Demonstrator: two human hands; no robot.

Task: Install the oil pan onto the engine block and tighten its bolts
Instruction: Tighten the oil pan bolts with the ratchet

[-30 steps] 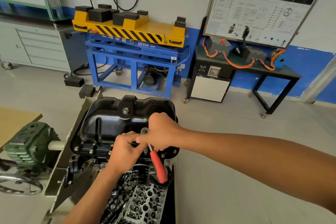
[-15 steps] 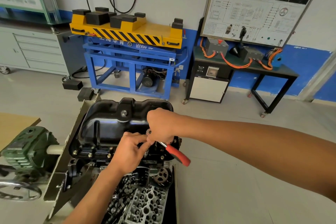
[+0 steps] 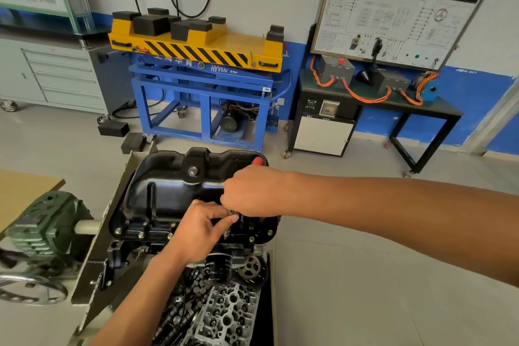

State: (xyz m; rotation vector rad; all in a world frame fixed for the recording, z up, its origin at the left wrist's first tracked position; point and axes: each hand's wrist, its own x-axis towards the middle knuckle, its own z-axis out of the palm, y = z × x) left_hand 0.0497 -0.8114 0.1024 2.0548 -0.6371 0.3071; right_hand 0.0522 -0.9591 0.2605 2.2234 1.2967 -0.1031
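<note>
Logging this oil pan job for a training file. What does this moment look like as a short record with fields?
Oil pan: black, sitting on the engine block
Right hand: grips the ratchet, red handle tip showing beyond the fist
Left hand: pinches at the ratchet head by the near flange
Flange bolts: several in place along near edge
Stage: tightening bolts

Place: an automotive training workshop is showing here.
Lift table [image 3: 196, 49]: yellow and blue, standing by the wall at 12 o'clock.
Training board [image 3: 393, 8]: wiring diagram and orange cables [image 3: 362, 96], leaning at 2 o'clock.
Drawer cabinet [image 3: 64, 81]: sitting on castors at 10 o'clock.
Engine block [image 3: 132, 254]: carrying a black oil pan [image 3: 168, 188], sitting on a stand at 6 o'clock.
</note>
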